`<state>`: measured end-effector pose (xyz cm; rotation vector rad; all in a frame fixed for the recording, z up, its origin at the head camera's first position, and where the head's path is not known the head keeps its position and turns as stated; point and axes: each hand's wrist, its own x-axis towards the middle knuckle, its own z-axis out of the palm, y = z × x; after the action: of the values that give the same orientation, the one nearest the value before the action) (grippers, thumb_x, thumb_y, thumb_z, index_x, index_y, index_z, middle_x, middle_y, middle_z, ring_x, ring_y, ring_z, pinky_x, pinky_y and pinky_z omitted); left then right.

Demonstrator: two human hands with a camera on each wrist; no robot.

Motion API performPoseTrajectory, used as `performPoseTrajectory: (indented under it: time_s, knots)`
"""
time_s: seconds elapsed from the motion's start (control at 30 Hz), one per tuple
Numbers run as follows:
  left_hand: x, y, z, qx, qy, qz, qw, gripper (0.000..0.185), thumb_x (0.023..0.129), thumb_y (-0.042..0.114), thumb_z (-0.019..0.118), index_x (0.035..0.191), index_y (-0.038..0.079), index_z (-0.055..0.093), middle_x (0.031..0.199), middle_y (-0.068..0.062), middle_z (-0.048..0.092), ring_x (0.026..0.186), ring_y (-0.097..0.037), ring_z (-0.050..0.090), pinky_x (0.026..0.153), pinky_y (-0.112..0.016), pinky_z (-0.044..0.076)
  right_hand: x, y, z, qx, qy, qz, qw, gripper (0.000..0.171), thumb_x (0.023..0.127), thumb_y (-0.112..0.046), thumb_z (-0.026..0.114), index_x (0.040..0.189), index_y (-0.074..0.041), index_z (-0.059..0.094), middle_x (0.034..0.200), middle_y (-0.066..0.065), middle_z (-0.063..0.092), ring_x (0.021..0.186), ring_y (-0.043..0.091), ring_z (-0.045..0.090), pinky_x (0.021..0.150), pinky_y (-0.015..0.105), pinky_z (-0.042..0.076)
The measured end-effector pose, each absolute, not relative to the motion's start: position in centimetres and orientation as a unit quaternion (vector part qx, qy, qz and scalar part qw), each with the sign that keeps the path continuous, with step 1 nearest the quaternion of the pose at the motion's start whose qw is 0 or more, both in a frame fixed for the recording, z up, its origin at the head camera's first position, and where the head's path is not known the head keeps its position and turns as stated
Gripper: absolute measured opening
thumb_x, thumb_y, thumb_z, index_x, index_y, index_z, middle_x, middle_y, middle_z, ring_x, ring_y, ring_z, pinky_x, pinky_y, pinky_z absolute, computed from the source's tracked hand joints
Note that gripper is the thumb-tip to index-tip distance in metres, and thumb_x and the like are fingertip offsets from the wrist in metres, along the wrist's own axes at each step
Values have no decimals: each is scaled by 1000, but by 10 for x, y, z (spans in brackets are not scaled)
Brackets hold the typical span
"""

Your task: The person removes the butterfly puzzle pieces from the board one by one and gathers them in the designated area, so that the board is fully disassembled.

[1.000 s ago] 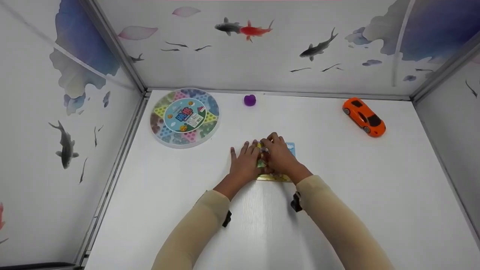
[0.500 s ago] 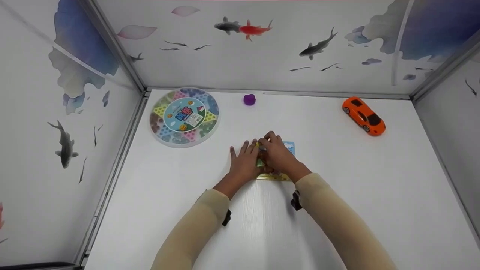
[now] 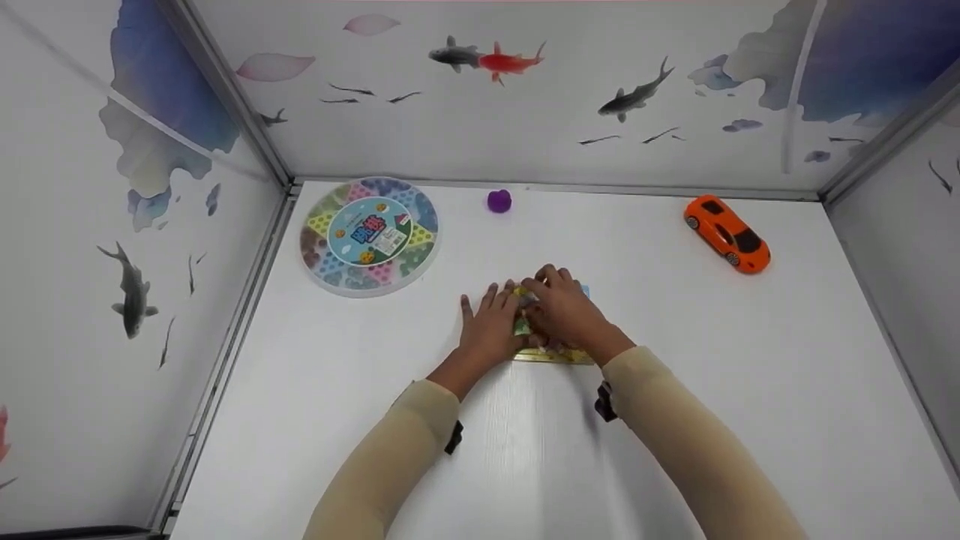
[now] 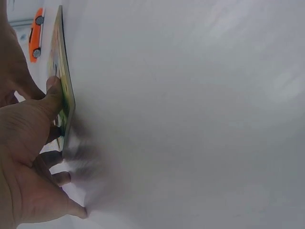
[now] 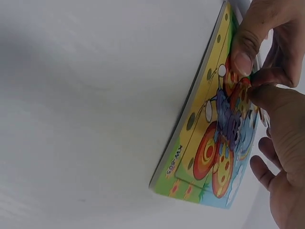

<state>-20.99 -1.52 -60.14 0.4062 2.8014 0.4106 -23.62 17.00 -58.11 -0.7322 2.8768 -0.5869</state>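
On the white counter (image 3: 675, 337), the left hand (image 3: 489, 330) lies flat-fingered along the butterfly puzzle board's (image 5: 209, 138) left edge, so the right hand (image 3: 564, 315), pinching a puzzle piece (image 5: 239, 93) over it, should press gently.

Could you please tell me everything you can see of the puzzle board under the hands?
The puzzle board is a thin, flat rectangle, seemingly cardboard, printed with a red-and-orange butterfly, a yellow dotted border, green grass and blue sky. It lies flat on the white table, mid-table. The left hand presses its left edge with the thumb; the right hand pinches a piece on it.
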Motion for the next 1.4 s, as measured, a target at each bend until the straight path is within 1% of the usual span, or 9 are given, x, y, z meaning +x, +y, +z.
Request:
performPoseTrajectory:
  time_s: [0.1,0.2,0.3,0.47,0.67,0.8,1.1,1.3,1.4]
  knots:
    - [-210,-15,-601,137,970,143,140,97,101,69,69,175,19,32,187,1,19,175,-25,15,136,-72,13,-236,180,-580,-232,957,-172,39,46,108,-20,73,153,-12,63,146,19,59,135,43,57,109,69,50]
    - [-209,-14,-599,133,969,150,142,92,100,69,69,171,19,39,187,1,19,175,-25,16,136,-72,12,-237,193,-580,-213,959,-182,39,46,108,-22,74,152,-12,63,147,17,60,138,43,56,112,69,48]
    - [-209,-14,-598,131,968,158,141,90,99,69,71,168,19,42,187,1,20,175,-26,16,137,-72,11,-237,208,-580,-197,960,-196,41,45,108,-22,74,151,-11,63,149,17,60,140,44,55,113,69,47]
    - [-209,-14,-598,128,969,160,140,95,99,67,73,171,18,37,187,-1,21,174,-26,17,137,-71,12,-237,233,-582,-162,962,-215,44,46,107,-21,76,150,-11,63,153,18,59,143,46,54,111,72,47]
    - [-211,-14,-603,127,967,170,142,96,100,66,73,176,24,32,187,0,22,174,-26,18,137,-72,11,-236,259,-585,-118,964,-228,62,48,108,-20,75,152,-11,60,158,19,56,147,50,50,117,77,43]
    - [-212,-15,-602,128,966,167,148,97,100,66,72,176,23,30,187,0,21,175,-26,16,137,-72,10,-234,273,-589,-98,966,-233,61,46,108,-17,73,152,-10,59,160,20,54,147,51,48,117,78,42]
    - [-210,-15,-597,132,964,179,146,98,100,63,74,176,18,31,186,-2,24,174,-27,19,136,-72,11,-232,283,-599,-84,969,-223,57,42,109,-14,71,150,-7,61,161,19,57,146,51,49,116,77,43]
    - [-210,-16,-600,135,965,175,142,92,99,64,74,172,21,39,186,-1,24,174,-28,19,136,-73,12,-232,284,-599,-85,969,-224,54,42,109,-13,70,150,-4,63,160,19,57,146,50,48,115,74,44]
    - [-210,-17,-600,138,964,179,138,91,98,64,75,171,20,42,186,-2,23,174,-29,20,136,-73,12,-231,285,-599,-88,969,-225,51,42,109,-14,71,149,-3,64,159,19,57,145,50,49,115,74,45]
